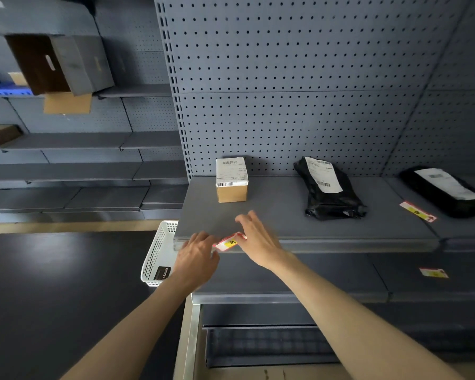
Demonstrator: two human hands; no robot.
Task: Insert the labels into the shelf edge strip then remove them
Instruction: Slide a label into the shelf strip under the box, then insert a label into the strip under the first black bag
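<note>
Risk noted first: the label [230, 241] sits tilted against the edge strip [340, 246] of the shelf [285, 215], one end raised toward the right hand, so pushing it in askew could likely bend or crease it, or let one corner catch while the other stays out; it might also slip from the fingers and drop to the lower shelf. Left hand [196, 259] is loosely curled, fingertips at the label's lower left end, apparently pinching or steadying it. Right hand [254, 237] is mostly open, fingers spread over the shelf top, thumb side meeting the label's upper right end; whether it truly grips cannot be told because of blur. Label lies between the two hands, touching both, at the strip's left part. Two more labels [418, 211] lie well apart to the right, one on the lower shelf
</note>
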